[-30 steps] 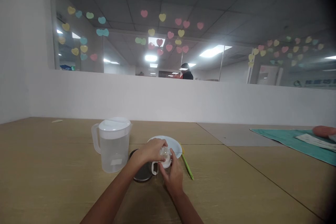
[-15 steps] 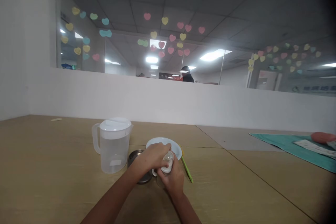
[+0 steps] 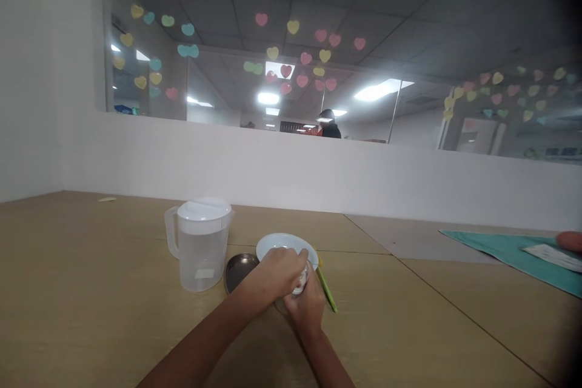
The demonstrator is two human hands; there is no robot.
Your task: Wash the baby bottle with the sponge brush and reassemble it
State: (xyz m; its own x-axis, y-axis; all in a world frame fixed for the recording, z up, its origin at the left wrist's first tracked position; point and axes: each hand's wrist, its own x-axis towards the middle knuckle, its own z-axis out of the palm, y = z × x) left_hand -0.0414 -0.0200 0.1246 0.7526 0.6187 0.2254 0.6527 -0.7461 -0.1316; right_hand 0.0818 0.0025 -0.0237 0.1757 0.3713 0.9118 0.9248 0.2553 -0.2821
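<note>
In front of me both hands are closed round a baby bottle (image 3: 299,287) with a clear dome cap and a white collar. My left hand (image 3: 282,271) is wrapped over its top, on the cap. Lower down, my right hand (image 3: 307,306) grips the body from the right side. Most of the bottle is hidden by the fingers. Just behind the hands lies a pale blue plate or shallow bowl (image 3: 277,240). A dark round metal dish (image 3: 239,271) is left of my left hand, partly covered by the forearm. To the right rests a slim green-handled utensil (image 3: 328,292) with a yellow end.
A clear plastic pitcher (image 3: 203,254) with a white lid, holding clear liquid, stands at the left. On the far right a teal cloth (image 3: 500,248) carries a white cloth and a reddish object. A white wall (image 3: 273,170) with a window closes off the back.
My view has shifted slightly. Both hands have turned a little with the bottle, and my left hand now covers more of the cap.
</note>
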